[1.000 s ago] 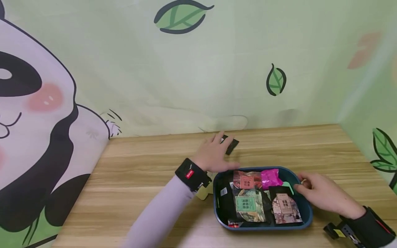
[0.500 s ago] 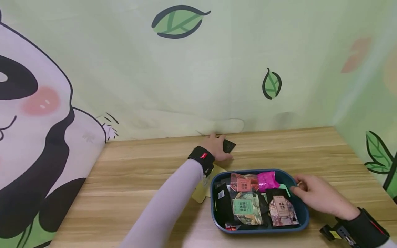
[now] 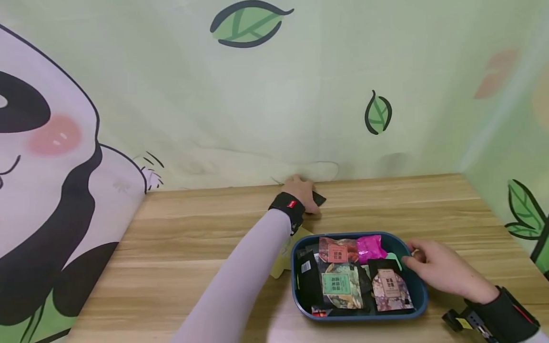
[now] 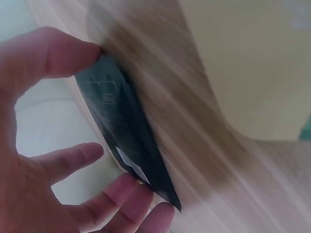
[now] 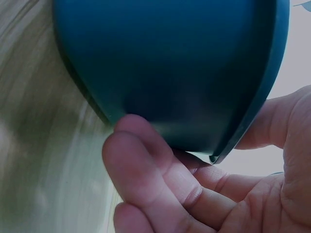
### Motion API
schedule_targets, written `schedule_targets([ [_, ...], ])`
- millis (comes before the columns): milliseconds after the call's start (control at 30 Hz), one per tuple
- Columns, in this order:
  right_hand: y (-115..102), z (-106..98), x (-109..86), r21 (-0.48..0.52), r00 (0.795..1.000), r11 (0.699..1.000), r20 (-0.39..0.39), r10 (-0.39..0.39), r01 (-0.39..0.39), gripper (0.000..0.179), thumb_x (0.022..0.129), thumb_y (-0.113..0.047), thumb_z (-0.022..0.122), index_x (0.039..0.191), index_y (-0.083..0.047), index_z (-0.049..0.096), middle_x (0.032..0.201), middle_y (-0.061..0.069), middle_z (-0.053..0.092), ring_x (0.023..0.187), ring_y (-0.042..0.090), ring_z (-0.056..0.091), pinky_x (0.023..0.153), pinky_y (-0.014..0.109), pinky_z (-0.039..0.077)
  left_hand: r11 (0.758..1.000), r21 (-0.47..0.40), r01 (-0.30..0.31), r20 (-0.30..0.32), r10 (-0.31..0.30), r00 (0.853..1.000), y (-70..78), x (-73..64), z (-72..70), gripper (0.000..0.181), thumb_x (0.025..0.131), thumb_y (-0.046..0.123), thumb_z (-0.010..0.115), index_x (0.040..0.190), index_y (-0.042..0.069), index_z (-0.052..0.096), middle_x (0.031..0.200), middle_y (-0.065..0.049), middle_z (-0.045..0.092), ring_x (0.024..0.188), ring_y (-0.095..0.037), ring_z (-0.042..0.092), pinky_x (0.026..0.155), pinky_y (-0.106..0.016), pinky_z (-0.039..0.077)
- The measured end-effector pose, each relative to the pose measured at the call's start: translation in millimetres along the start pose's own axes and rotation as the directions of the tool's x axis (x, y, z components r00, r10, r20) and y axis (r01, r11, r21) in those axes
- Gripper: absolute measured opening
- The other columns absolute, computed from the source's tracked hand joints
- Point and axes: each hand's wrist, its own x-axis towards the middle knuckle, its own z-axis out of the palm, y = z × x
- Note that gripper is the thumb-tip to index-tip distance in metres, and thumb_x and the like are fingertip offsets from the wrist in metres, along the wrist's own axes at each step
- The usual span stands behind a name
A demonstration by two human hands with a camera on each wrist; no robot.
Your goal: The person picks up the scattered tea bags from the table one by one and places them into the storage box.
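At the back of the table my left hand (image 3: 300,190) holds a small flat black packet (image 4: 119,128), partly hidden by the hand in the head view. In the left wrist view the thumb is at one end of the packet and several fingertips are at the other. My right hand (image 3: 442,269) grips the right end of a blue plastic basket (image 3: 422,297), thumb over the rim and fingers against the outer wall (image 5: 170,63). Inside the basket lie a packet with a green label (image 3: 340,286), one with a red label (image 3: 338,252), and one with a pink label (image 3: 390,288).
A bright pink packet (image 3: 371,248) and more black packets (image 3: 308,281) are also in the basket. A yellow flat piece (image 3: 280,262) lies on the wooden table (image 3: 193,247) left of the basket, partly under the left forearm. The printed backdrop (image 3: 274,119) rises behind the table's back edge.
My left hand has moved from above the table, fingers spread, down and onto the black packet, its fingers now at the packet's edges. The right hand has stayed on the basket rim.
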Motion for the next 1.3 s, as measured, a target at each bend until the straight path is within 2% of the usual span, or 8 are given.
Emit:
schedule_targets([
  [333, 0, 1, 0.1, -0.005, 1.0, 1.0, 0.001, 0.005, -0.005, 0.04, 0.096, -0.03, 0.058, 0.12, 0.002, 0.062, 0.073, -0.003, 0.057, 0.058, 0.012, 0.046, 0.052, 0.027, 0.036, 0.996, -0.081, -0.041, -0.033, 0.039, 0.999, -19.9, -1.1, 5.4, 0.089, 0.064, 0.057, 0.078, 0.14, 0.018, 0.053, 0.118, -0.006, 0.063, 0.098, -0.02, 0.058, 0.079, -0.034, 0.049],
  [467, 0, 1, 0.2, 0.002, 1.0, 1.0, 0.006, 0.005, -0.005, 0.04, 0.096, -0.03, 0.058, 0.119, 0.002, 0.062, 0.074, -0.002, 0.057, 0.059, 0.012, 0.047, 0.052, 0.027, 0.037, 0.993, -0.077, -0.085, -0.049, 0.081, 0.995, -30.4, -10.8, 2.6, 0.072, 0.067, 0.046, 0.076, 0.13, 0.016, 0.058, 0.108, -0.002, 0.065, 0.09, -0.018, 0.058, 0.073, -0.034, 0.048],
  [600, 0, 1, 0.2, 0.004, 1.0, 1.0, 0.005, 0.003, -0.003, 0.038, 0.097, -0.03, 0.058, 0.118, 0.001, 0.062, 0.076, -0.002, 0.058, 0.061, 0.012, 0.048, 0.053, 0.027, 0.038, 0.991, -0.112, -0.079, -0.058, 0.073, 0.996, -42.7, -24.5, 0.3, 0.061, 0.068, 0.041, 0.074, 0.12, 0.015, 0.059, 0.101, 0.0, 0.062, 0.084, -0.019, 0.056, 0.069, -0.033, 0.046],
  [800, 0, 0, -0.4, -0.005, 1.0, 1.0, 0.001, 0.004, -0.004, 0.043, 0.097, -0.031, 0.058, 0.122, 0.003, 0.062, 0.076, -0.002, 0.058, 0.06, 0.012, 0.048, 0.053, 0.027, 0.038, 0.982, -0.178, -0.071, -0.114, 0.051, 0.992, -58.1, -48.6, -7.0, 0.073, 0.07, 0.04, 0.075, 0.134, 0.012, 0.053, 0.104, -0.004, 0.063, 0.083, -0.02, 0.057, 0.068, -0.033, 0.046],
  [967, 0, 0, -0.7, 0.0, 1.0, 1.0, 0.007, 0.004, -0.004, 0.043, 0.097, -0.031, 0.057, 0.122, 0.004, 0.061, 0.074, -0.002, 0.057, 0.058, 0.012, 0.046, 0.052, 0.027, 0.037, 0.973, -0.198, -0.119, -0.218, 0.074, 0.973, -58.9, -77.8, -12.5, 0.075, 0.073, 0.039, 0.073, 0.139, 0.011, 0.049, 0.106, -0.004, 0.063, 0.082, -0.018, 0.057, 0.066, -0.031, 0.047],
  [1133, 0, 1, -0.1, 0.005, 1.0, 1.0, 0.016, 0.002, -0.002, 0.04, 0.097, -0.032, 0.057, 0.119, 0.002, 0.062, 0.073, -0.002, 0.056, 0.058, 0.012, 0.045, 0.052, 0.027, 0.036, 0.948, -0.263, -0.182, -0.297, 0.1, 0.95, -46.6, -114.5, -23.4, 0.08, 0.073, 0.033, 0.07, 0.146, 0.012, 0.043, 0.104, -0.003, 0.063, 0.079, -0.016, 0.058, 0.063, -0.03, 0.047],
  [1233, -1, 1, -0.2, -0.008, 1.0, 1.0, 0.006, -0.004, 0.004, 0.043, 0.097, -0.032, 0.057, 0.122, 0.004, 0.061, 0.072, -0.002, 0.055, 0.056, 0.012, 0.044, 0.052, 0.027, 0.035, 0.936, -0.247, -0.25, -0.353, 0.153, 0.923, -34.5, -133.4, -33.6, 0.081, 0.075, 0.033, 0.069, 0.147, 0.01, 0.041, 0.106, -0.003, 0.062, 0.078, -0.014, 0.057, 0.062, -0.028, 0.047],
  [1300, -1, 1, -0.4, -0.017, 1.0, 1.0, -0.002, -0.01, 0.01, 0.044, 0.097, -0.031, 0.057, 0.123, 0.004, 0.061, 0.071, -0.003, 0.054, 0.055, 0.011, 0.043, 0.051, 0.027, 0.035, 0.931, -0.205, -0.302, -0.396, 0.204, 0.896, -24.4, -144.3, -40.4, 0.081, 0.075, 0.033, 0.069, 0.146, 0.008, 0.041, 0.11, -0.003, 0.062, 0.079, -0.013, 0.057, 0.063, -0.027, 0.047],
])
